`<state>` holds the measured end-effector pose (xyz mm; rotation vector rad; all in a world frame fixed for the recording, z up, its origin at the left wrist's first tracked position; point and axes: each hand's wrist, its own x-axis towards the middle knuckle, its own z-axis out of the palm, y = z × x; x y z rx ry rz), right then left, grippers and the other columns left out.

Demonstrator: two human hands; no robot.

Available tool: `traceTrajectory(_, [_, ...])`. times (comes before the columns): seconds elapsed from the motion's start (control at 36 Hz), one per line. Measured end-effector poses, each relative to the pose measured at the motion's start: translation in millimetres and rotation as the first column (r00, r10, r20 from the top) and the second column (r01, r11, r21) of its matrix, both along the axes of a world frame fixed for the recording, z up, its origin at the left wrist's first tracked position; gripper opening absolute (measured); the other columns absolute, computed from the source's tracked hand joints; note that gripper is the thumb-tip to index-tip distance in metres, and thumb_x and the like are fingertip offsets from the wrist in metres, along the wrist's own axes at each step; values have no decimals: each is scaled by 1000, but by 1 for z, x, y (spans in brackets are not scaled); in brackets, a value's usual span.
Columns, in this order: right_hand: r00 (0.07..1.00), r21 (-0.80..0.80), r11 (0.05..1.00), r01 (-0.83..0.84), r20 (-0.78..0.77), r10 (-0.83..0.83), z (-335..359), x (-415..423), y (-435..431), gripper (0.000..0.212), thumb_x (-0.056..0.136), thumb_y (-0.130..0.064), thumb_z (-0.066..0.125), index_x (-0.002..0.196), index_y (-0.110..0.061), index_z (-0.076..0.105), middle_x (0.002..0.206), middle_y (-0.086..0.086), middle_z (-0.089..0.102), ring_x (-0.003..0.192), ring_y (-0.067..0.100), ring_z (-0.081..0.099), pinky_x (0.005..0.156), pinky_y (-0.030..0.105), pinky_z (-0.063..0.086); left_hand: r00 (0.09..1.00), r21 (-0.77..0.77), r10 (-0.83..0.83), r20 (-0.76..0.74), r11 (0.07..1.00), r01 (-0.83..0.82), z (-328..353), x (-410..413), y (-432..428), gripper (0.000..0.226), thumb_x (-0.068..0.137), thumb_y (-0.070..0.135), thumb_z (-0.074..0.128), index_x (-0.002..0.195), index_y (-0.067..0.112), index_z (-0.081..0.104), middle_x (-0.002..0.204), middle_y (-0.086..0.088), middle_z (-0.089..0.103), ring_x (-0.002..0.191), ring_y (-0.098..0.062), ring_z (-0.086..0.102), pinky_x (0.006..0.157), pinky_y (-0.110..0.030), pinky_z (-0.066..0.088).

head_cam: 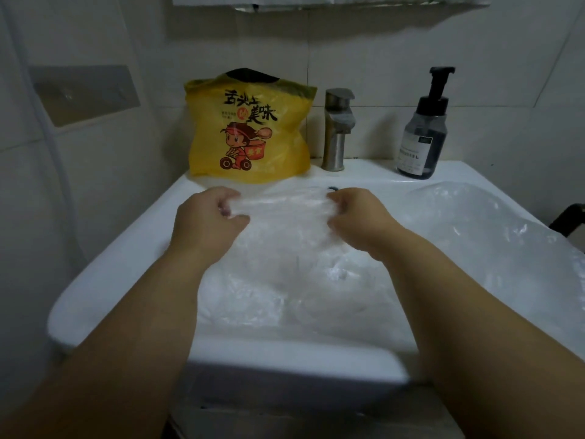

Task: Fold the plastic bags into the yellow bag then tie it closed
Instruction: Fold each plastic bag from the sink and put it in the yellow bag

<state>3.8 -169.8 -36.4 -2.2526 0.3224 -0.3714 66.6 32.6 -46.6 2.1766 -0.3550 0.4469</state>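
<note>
Clear crinkled bag [285,213] over white sink [104,274], pinched by left hand [207,218] and right hand [357,217]; yellow bag [250,131] upright, stuffed.

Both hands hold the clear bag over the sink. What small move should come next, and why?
Probably bring the left hand across to the right hand, so the clear bag folds in half. It is stretched out between the two hands, each pinching one end, and it looks unfolded. The yellow bag stands behind it beside the faucet, waiting to receive it.
</note>
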Motion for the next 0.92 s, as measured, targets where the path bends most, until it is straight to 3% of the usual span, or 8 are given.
traceTrajectory(0.14, [988, 311, 951, -3, 149, -46, 9, -1, -4, 13, 93, -13, 53, 103, -10, 61, 92, 6, 60, 84, 24, 59, 76, 37, 49, 965, -312, -138, -222, 948, 63, 5, 2, -1, 9, 86, 22, 71, 91, 19, 65, 96, 4, 64, 92, -13, 58, 80, -25, 43])
traceTrajectory(0.25, [973, 872, 473, -124, 201, -114, 21, -3, -1, 16, 92, -10, 51, 105, -6, 60, 111, 17, 62, 100, 32, 61, 96, 43, 49, 799, -778, -526, -293, 616, 121, 16, 2, -4, 5, 96, 12, 56, 94, 15, 59, 83, 1, 65, 75, -7, 64, 86, -31, 54])
traceTrajectory(0.31, [954, 876, 451, -173, 263, -144, 20, -3, 2, 28, 94, -8, 52, 121, -6, 57, 120, 13, 62, 103, 22, 63, 93, 27, 52, 788, -810, -558, -259, 571, 138, 18, -2, -8, 12, 99, 10, 50, 90, 14, 57, 67, 4, 66, 59, -4, 63, 65, -24, 57])
traceTrajectory(0.42, [938, 720, 684, -117, 306, -161, 19, -2, 5, 9, 97, -17, 53, 102, -16, 61, 95, 2, 63, 79, 18, 64, 58, 27, 58, 890, -704, -375, -258, 704, 93, 15, -2, -10, 15, 99, 19, 52, 85, 20, 55, 48, 14, 52, 46, 1, 50, 54, -17, 50])
traceTrajectory(0.5, [931, 548, 834, -53, 329, -157, 16, 0, 0, 12, 93, -26, 60, 101, -17, 61, 90, 0, 63, 74, 20, 62, 45, 22, 49, 947, -595, -224, -228, 803, 47, 11, 2, -6, 7, 95, 26, 60, 89, 21, 59, 74, 6, 62, 69, -4, 57, 71, -27, 51])
traceTrajectory(0.64, [955, 526, 841, -126, 293, -39, 16, -4, -5, 29, 84, -28, 71, 105, -8, 65, 96, 12, 68, 75, 25, 63, 51, 25, 48, 992, -481, -80, -100, 877, 22, 13, -2, -5, 73, 75, 46, 78, 137, 23, 46, 134, 10, 48, 121, -7, 48, 96, -27, 40])
traceTrajectory(0.81, [979, 683, 708, -180, 198, 57, 17, -4, -3, 44, 78, -13, 76, 119, -7, 59, 106, 17, 69, 104, 41, 64, 88, 50, 54, 866, -128, -368, -339, 930, 345, 12, -20, -7, 80, 51, 45, 89, 123, 28, 59, 106, 15, 63, 96, 1, 60, 80, -18, 48])
traceTrajectory(0.92, [982, 840, 510, -186, 182, 58, 22, -4, -2, 40, 84, -7, 67, 123, -4, 57, 110, 17, 68, 95, 29, 69, 78, 37, 59, 754, 24, -417, -507, 868, 496, 9, -24, -8, 51, 47, 44, 93, 90, 24, 73, 80, 10, 74, 79, -9, 70, 75, -29, 53])
